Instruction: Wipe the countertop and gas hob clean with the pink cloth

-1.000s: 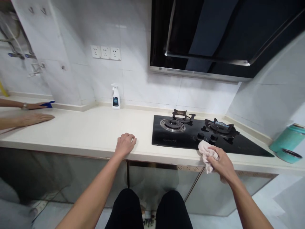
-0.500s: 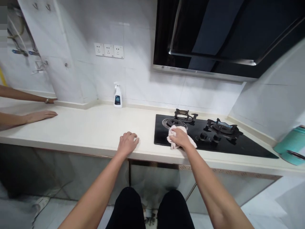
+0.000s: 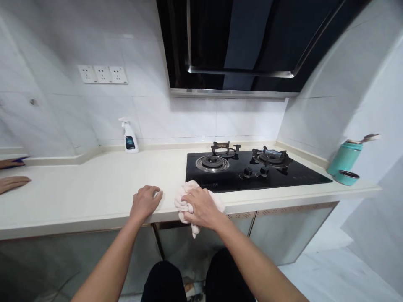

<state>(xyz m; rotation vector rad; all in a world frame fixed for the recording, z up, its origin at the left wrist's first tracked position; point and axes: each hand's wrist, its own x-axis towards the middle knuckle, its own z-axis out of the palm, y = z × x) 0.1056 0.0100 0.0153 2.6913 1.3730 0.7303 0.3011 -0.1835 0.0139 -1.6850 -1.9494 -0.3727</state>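
My right hand (image 3: 201,206) is closed on a pale pink cloth (image 3: 186,193), pressing it at the counter's front edge by the near left corner of the gas stove (image 3: 236,178). Part of the cloth hangs over the edge. My left hand (image 3: 145,202) rests on the white countertop (image 3: 94,188) to the left of the cloth, fingers loosely curled and apart, holding nothing. The stove has a black glass top. Its left burner (image 3: 212,162) is without its pan support, which sits behind it on the stove.
A white spray bottle (image 3: 129,138) stands against the back wall. Another person's hands (image 3: 14,183) lie on the counter at far left. A teal canister (image 3: 345,157) and a teal lid or bowl (image 3: 346,177) are at right. The range hood (image 3: 233,46) overhangs the stove.
My right hand has drawn the cloth off the stove glass, toward me and left, to the counter edge. My left hand stays on the countertop. The view has turned right.
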